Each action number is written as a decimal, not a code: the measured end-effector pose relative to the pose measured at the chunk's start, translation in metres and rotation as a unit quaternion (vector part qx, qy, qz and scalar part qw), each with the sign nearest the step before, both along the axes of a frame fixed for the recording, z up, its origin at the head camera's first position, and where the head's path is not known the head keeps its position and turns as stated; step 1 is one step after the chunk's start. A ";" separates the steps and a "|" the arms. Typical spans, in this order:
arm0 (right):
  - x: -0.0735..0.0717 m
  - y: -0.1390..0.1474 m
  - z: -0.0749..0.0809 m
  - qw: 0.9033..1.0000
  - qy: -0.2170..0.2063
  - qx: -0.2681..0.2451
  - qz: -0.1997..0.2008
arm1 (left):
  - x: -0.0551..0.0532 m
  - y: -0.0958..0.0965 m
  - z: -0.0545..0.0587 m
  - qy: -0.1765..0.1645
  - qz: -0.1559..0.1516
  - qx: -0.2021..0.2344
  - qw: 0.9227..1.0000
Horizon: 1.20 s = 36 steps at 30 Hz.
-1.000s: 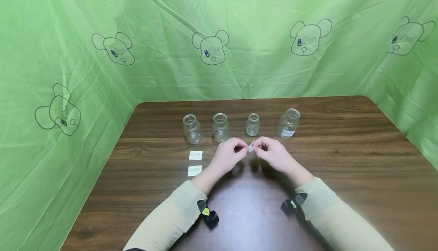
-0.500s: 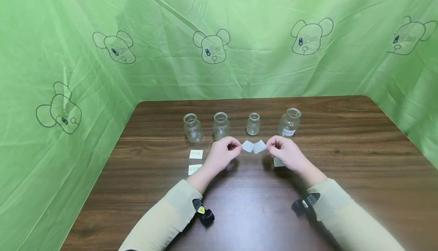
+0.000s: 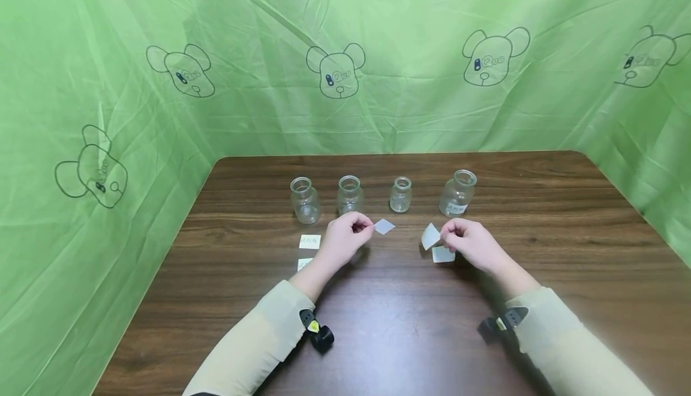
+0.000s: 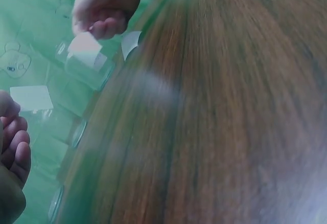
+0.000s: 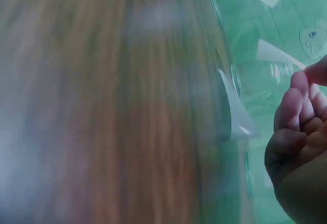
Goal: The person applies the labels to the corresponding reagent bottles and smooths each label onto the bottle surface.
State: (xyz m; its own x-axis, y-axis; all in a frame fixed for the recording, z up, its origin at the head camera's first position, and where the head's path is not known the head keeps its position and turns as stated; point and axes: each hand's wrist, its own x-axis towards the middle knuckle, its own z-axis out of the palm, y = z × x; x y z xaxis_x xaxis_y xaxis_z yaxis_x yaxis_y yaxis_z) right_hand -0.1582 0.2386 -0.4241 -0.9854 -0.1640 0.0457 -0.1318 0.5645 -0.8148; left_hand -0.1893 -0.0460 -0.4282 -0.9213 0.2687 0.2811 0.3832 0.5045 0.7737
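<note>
My left hand (image 3: 345, 237) pinches a small bluish-white paper piece (image 3: 384, 227) by its corner, between thumb and fingertip, in front of the small glass bottle (image 3: 400, 195). To the right, my right hand (image 3: 471, 241) pinches a slightly curled white label (image 3: 430, 236) by its edge. Both pieces are held above the table, apart from each other. In the left wrist view, the left hand's piece (image 4: 31, 97) appears as a plain pale rectangle. Below the right hand lies another white paper piece (image 3: 443, 254). Any writing on the held pieces cannot be made out.
Two more open glass bottles stand left, one at the far left (image 3: 305, 201) and one beside it (image 3: 349, 195). At right is a bottle bearing a written label (image 3: 457, 193). Two written labels (image 3: 310, 242) lie on the wooden table (image 3: 388, 336), the nearer partly covered by my left arm.
Both hands began close together on one small paper. It has separated into two pieces, and the hands have moved apart, left hand leftward and right hand rightward. The paper beneath the right hand has come into view.
</note>
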 end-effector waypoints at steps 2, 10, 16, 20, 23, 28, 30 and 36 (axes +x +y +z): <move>0.001 0.006 -0.002 1.000 -0.011 0.008 -0.008 | -0.001 -0.001 -0.002 0.002 0.003 -0.001 1.000; 0.003 0.024 -0.006 0.999 -0.038 0.031 -0.017 | -0.004 -0.002 -0.006 0.007 0.001 0.015 1.000; 0.006 0.037 -0.009 0.998 -0.031 0.058 -0.019 | -0.004 -0.001 -0.005 0.009 0.003 0.014 1.000; 0.007 0.040 -0.009 0.997 -0.016 0.065 -0.024 | -0.004 0.000 -0.002 0.012 0.002 -0.002 1.000; 0.008 0.040 -0.006 0.997 -0.014 0.068 -0.032 | -0.003 0.001 0.000 0.012 0.001 -0.009 1.000; 0.006 0.031 0.002 0.998 -0.008 0.048 -0.036 | -0.002 0.004 0.004 0.014 0.001 -0.008 1.000; 0.004 0.023 0.006 0.999 0.000 0.035 -0.029 | -0.001 0.005 0.006 0.015 0.001 -0.006 1.000; -0.005 -0.003 0.014 0.999 0.021 0.029 -0.016 | -0.002 0.011 0.005 0.012 0.002 -0.005 1.000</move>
State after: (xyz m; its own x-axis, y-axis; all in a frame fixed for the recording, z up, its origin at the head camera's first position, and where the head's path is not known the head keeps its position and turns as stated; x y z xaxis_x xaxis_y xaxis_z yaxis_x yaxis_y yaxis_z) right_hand -0.1630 0.2357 -0.4105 -0.9875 -0.1366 0.0787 -0.1468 0.6146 -0.7751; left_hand -0.1909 -0.0348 -0.4227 -0.9158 0.2674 0.2996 0.3985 0.5140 0.7596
